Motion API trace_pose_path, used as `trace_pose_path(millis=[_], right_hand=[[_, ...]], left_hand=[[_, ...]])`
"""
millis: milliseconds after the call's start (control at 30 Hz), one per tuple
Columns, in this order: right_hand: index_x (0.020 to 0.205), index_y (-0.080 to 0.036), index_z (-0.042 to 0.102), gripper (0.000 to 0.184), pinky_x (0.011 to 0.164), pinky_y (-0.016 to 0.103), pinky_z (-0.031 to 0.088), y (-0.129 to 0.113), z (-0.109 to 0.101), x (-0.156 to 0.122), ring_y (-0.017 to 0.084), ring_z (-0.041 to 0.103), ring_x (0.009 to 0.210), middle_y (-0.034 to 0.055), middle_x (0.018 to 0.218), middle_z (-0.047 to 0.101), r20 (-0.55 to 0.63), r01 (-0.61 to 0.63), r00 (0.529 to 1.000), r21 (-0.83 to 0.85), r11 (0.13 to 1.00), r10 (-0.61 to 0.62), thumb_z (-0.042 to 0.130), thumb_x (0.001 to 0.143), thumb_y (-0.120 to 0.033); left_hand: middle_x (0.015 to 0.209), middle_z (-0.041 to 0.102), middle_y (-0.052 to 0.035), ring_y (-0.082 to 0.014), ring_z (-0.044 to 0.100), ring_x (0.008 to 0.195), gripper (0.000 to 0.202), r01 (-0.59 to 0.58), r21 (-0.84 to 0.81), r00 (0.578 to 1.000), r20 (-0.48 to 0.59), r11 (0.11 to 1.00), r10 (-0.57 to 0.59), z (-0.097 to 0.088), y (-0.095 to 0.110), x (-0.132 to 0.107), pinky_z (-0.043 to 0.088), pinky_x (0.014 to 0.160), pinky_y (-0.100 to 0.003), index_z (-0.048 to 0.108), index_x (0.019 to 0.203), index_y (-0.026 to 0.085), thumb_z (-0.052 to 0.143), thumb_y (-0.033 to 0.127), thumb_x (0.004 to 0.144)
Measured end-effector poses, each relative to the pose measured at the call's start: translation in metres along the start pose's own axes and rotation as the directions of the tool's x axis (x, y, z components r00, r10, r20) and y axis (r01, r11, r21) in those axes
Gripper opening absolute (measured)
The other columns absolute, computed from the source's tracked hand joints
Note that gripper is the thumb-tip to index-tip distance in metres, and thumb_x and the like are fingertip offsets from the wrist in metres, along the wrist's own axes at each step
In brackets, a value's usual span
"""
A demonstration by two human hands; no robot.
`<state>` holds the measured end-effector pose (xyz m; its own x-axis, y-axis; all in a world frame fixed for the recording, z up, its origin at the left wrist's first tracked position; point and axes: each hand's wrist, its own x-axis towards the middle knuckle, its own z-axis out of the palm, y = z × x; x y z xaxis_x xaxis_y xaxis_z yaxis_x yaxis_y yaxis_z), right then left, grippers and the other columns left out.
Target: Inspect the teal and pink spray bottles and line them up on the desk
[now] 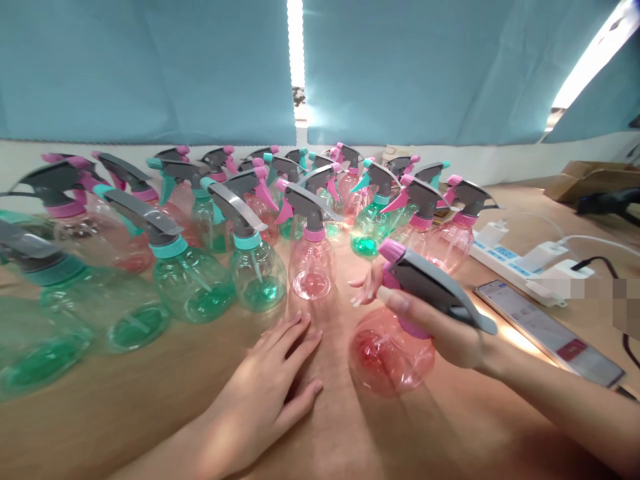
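My right hand (440,327) is wrapped round the neck of a pink spray bottle (387,360), which has a grey head and a pink nozzle pointing up and left. Its round body leans a little; I cannot tell whether its base touches the table. My left hand (270,373) lies flat on the table (330,440), fingers spread, holding nothing. Just beyond its fingertips stand a clear pink spray bottle (313,270) and a green spray bottle (257,277) with a turquoise collar.
Several more green and pink spray bottles (193,283) crowd the table's left and back. On the right are a white power strip (520,263) with chargers, a phone (550,330) and a cardboard box (593,180). Blue blinds (150,73) hang behind.
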<state>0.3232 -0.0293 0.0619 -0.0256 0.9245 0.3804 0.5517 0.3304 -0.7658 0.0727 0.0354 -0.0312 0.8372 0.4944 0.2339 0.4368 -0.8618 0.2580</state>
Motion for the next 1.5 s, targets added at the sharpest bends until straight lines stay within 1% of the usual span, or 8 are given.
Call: trace_pose_path(millis=[200, 333, 433, 600, 767, 1100, 1333, 1500], right_hand=[[0.080, -0.023, 0.057, 0.038, 0.065, 0.033, 0.047, -0.001, -0.002, -0.001, 0.017, 0.054, 0.064, 0.0013, 0.074, 0.058, 0.003, -0.017, 1.000, -0.007, 1.000, 0.017, 0.046, 0.092, -0.057], [0.082, -0.022, 0.059, 0.036, 0.051, 0.027, 0.040, -0.004, -0.002, -0.001, 0.011, 0.044, 0.052, -0.0012, 0.067, 0.054, 0.021, -0.039, 0.999, -0.024, 0.999, 0.040, 0.049, 0.092, -0.056], [0.084, -0.023, 0.062, 0.034, 0.046, 0.025, 0.036, -0.001, 0.001, -0.001, 0.012, 0.047, 0.054, -0.0007, 0.069, 0.057, -0.013, -0.060, 0.998, 0.008, 0.998, 0.060, 0.051, 0.092, -0.054], [0.105, -0.028, 0.067, 0.023, 0.068, 0.033, 0.052, 0.004, 0.005, 0.002, 0.021, 0.065, 0.080, 0.0014, 0.086, 0.070, -0.035, -0.033, 0.999, 0.114, 0.993, 0.037, 0.058, 0.091, -0.043], [0.131, -0.033, 0.056, 0.040, 0.087, 0.042, 0.054, 0.005, 0.007, 0.001, 0.025, 0.067, 0.101, 0.0031, 0.113, 0.071, -0.033, -0.015, 0.999, 0.212, 0.977, 0.022, 0.059, 0.092, -0.034], [0.108, -0.029, 0.069, 0.021, 0.096, 0.050, 0.051, 0.012, 0.011, -0.001, 0.028, 0.064, 0.110, 0.0022, 0.121, 0.068, -0.072, -0.020, 0.997, 0.276, 0.961, 0.041, 0.064, 0.088, -0.036], [0.116, -0.031, 0.066, 0.028, 0.093, 0.051, 0.052, 0.012, 0.014, 0.002, 0.029, 0.065, 0.108, 0.0028, 0.122, 0.067, -0.078, -0.011, 0.996, 0.270, 0.963, 0.034, 0.064, 0.088, -0.036], [0.109, -0.033, 0.068, 0.021, 0.087, 0.049, 0.054, 0.009, 0.016, 0.010, 0.031, 0.064, 0.107, 0.0008, 0.102, 0.072, -0.047, -0.038, 0.998, 0.202, 0.979, 0.049, 0.062, 0.089, -0.037]], left_hand=[[0.152, 0.040, -0.0087, -0.0315, 0.037, 0.138, 0.052, -0.017, 0.045, 1.000, 0.005, 0.999, 0.017, 0.001, -0.001, -0.002, 0.036, 0.108, -0.052, 0.040, 0.146, 0.024, 0.045, 0.043, 0.099], [0.151, 0.041, -0.0089, -0.0301, 0.038, 0.138, 0.051, -0.040, 0.073, 0.999, -0.009, 0.997, 0.041, 0.001, -0.001, -0.002, 0.038, 0.108, -0.050, 0.041, 0.146, 0.023, 0.044, 0.044, 0.099], [0.151, 0.041, -0.0089, -0.0304, 0.038, 0.138, 0.051, -0.043, 0.077, 0.999, -0.018, 0.996, 0.045, 0.000, -0.001, -0.003, 0.038, 0.108, -0.050, 0.041, 0.146, 0.023, 0.044, 0.044, 0.099], [0.152, 0.040, -0.0089, -0.0311, 0.038, 0.138, 0.051, -0.029, 0.074, 0.999, -0.015, 0.997, 0.030, 0.002, -0.002, -0.003, 0.039, 0.107, -0.051, 0.039, 0.147, 0.024, 0.043, 0.045, 0.100], [0.151, 0.041, -0.0092, -0.0315, 0.038, 0.137, 0.050, -0.032, 0.060, 0.999, -0.009, 0.998, 0.033, 0.001, 0.000, -0.002, 0.039, 0.107, -0.051, 0.042, 0.145, 0.023, 0.043, 0.045, 0.100], [0.152, 0.040, -0.0095, -0.0304, 0.035, 0.140, 0.049, -0.024, 0.058, 1.000, 0.009, 0.998, 0.024, 0.000, 0.002, -0.002, 0.035, 0.110, -0.051, 0.045, 0.143, 0.021, 0.045, 0.044, 0.099], [0.150, 0.043, -0.0110, -0.0307, 0.037, 0.138, 0.049, -0.023, 0.046, 1.000, 0.008, 0.999, 0.022, -0.003, 0.005, 0.000, 0.037, 0.109, -0.051, 0.047, 0.141, 0.019, 0.047, 0.042, 0.098], [0.148, 0.044, -0.0131, -0.0307, 0.037, 0.138, 0.049, -0.006, 0.045, 0.999, 0.043, 0.999, 0.004, -0.006, 0.007, 0.002, 0.037, 0.108, -0.051, 0.048, 0.140, 0.017, 0.050, 0.039, 0.096]])
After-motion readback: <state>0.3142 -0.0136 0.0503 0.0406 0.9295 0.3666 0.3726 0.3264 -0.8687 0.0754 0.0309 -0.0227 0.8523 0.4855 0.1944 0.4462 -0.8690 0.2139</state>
